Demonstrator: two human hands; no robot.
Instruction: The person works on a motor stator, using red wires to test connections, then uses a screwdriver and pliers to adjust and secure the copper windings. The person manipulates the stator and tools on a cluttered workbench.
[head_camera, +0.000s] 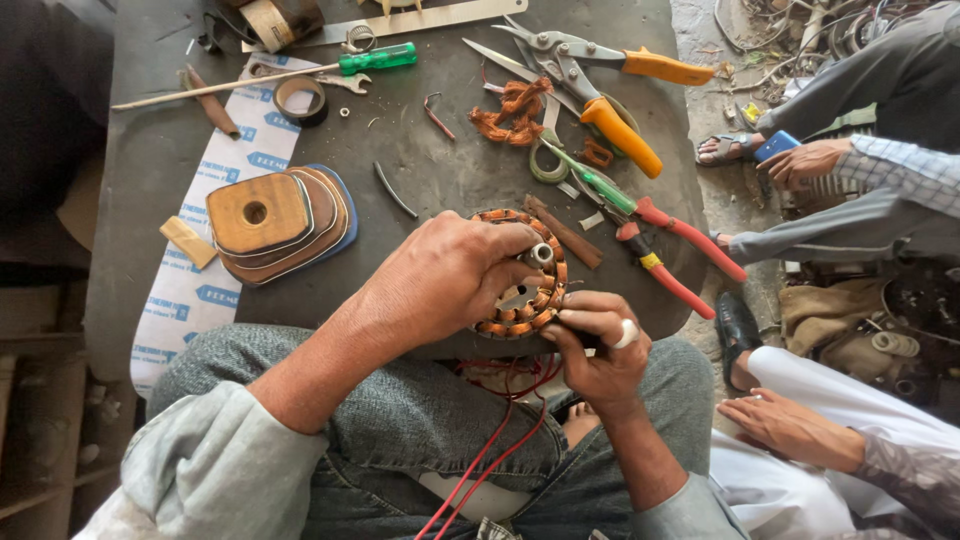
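Observation:
A round motor stator wound with copper coils (545, 290) lies at the near edge of the dark metal worktable (440, 170). My left hand (440, 275) rests over it and grips its left side and centre. Pinching the stator's lower right rim is my right hand (598, 345), which wears a white ring. Red wires (495, 450) hang from the stator down over my lap. Much of the stator is hidden under my left hand.
On the table lie a stepped wooden former (275, 215), orange-handled snips (600, 90), red-handled pliers (670, 245), a green screwdriver (375, 60), a tape roll (300, 98) and loose copper wire (515, 110). At the right sit other people, one holding a blue phone (775, 145).

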